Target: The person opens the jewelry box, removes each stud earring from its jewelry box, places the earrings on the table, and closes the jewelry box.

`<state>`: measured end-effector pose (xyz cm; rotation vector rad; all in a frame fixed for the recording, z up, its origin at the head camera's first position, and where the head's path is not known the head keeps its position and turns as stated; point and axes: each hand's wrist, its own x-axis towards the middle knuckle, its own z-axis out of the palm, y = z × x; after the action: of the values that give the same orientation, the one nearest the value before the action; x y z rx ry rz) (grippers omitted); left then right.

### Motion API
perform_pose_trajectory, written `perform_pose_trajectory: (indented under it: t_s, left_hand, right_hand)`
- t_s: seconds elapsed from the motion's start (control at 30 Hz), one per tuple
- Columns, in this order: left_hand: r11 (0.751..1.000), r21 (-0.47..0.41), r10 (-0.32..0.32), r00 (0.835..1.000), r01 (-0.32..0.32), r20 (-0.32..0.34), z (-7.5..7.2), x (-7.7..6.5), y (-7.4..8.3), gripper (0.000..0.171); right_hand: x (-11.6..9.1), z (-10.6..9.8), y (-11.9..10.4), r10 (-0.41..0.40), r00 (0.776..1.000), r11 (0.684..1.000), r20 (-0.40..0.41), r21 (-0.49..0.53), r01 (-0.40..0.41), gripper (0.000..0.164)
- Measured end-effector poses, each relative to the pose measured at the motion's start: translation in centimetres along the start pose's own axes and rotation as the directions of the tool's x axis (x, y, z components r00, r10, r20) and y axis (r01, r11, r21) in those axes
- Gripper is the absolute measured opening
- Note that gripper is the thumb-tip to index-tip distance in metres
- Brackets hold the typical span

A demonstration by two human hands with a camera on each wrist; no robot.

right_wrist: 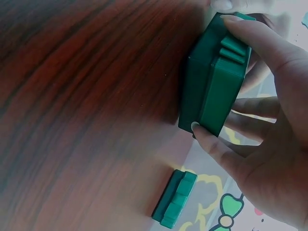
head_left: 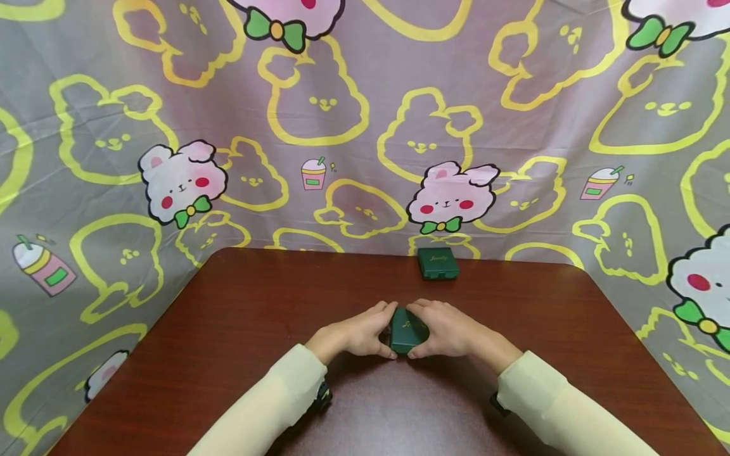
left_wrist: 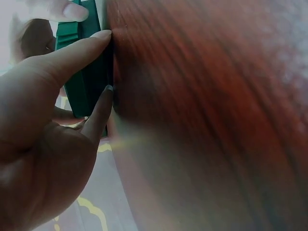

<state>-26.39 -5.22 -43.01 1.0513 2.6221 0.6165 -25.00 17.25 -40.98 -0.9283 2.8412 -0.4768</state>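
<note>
Patterned cloth [head_left: 353,250], grey w/ yellow outlines & pink-white rabbits, hangs round tbl fr. 9 to 3 o'clock. Red-brown tbl [head_left: 256,304] below it. Pale sleeves [head_left: 268,405] reach in fr. 7 & 5 o'clock. L hand [head_left: 360,334] at 9 o'clock of near green box [head_left: 403,339], R hand [head_left: 448,330] at 3 o'clock; both grip it, thumbs nr side, fingers twd far end. Box approx. mid-tbl, low; can't tell if base touches. Far green box [head_left: 438,265], well apart, 1 o'clock, nr back edge. Gold lettering [head_left: 438,258] on both tops.
</note>
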Motion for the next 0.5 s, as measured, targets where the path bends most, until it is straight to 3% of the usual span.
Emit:
perform_pose_trajectory:
  t_s: [0.5]
  left_hand:
    - [0.999, 0.032, -0.010, 1.000, 0.010, -0.007, 0.06, -0.17, 0.39, 0.104]
  right_hand:
    - [-0.04, -0.04, -0.10, -0.005, 1.000, 0.999, -0.021, -0.032, 0.004, 0.087]
